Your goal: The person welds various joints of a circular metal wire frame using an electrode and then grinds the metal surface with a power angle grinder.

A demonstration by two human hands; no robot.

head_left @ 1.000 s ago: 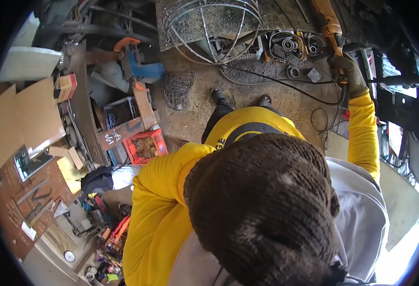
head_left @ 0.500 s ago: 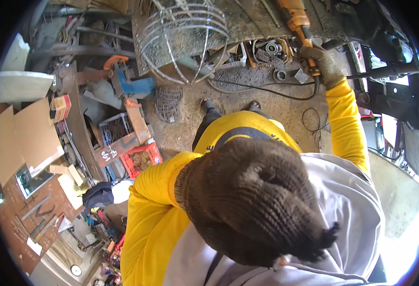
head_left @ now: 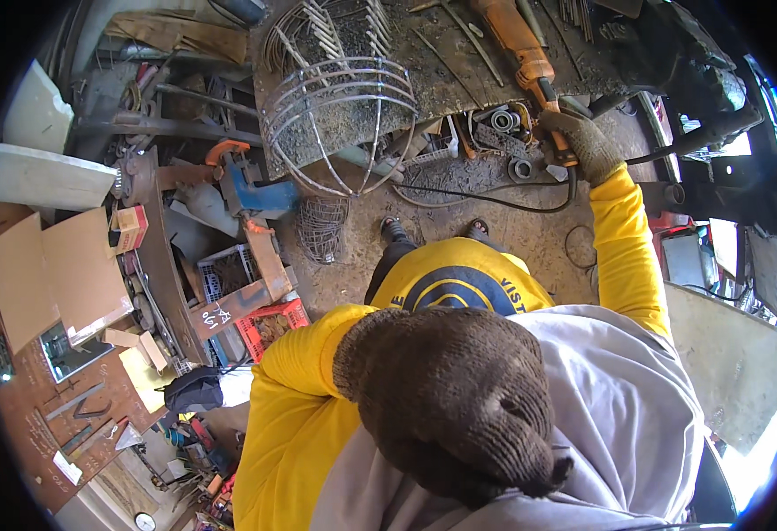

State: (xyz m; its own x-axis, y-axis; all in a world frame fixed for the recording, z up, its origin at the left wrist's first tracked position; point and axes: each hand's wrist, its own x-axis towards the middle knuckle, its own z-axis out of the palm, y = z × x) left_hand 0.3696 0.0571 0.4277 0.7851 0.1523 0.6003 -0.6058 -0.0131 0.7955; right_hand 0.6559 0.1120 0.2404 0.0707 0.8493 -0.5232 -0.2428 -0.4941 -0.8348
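Note:
My right hand (head_left: 588, 146), in a brown knitted glove, is wrapped round the rear handle of an orange corded power tool (head_left: 521, 57). The tool's body reaches over the metal workbench (head_left: 459, 75), and its front end is cut off by the picture's upper edge. From its handle a black cord (head_left: 495, 202) curves down and left. Very near the camera, my left hand (head_left: 455, 398) shows a gloved back, rounded over; its fingers are hidden. A round cage of bent metal rods (head_left: 380, 133) sits at the bench's near edge, left of the tool.
Loose rods (head_left: 446, 62) lie on the bench. Below stand bearings (head_left: 519, 168) and scrap metal. To the left are a blue vise (head_left: 260, 190), a wire bundle (head_left: 322, 228) on the floor, a red crate (head_left: 269, 327) and cardboard (head_left: 61, 274). A pale panel (head_left: 734, 363) leans at right.
The view has shifted, showing more of the bench top. My left hand sits slightly lower in the picture. My right hand still grips the power tool.

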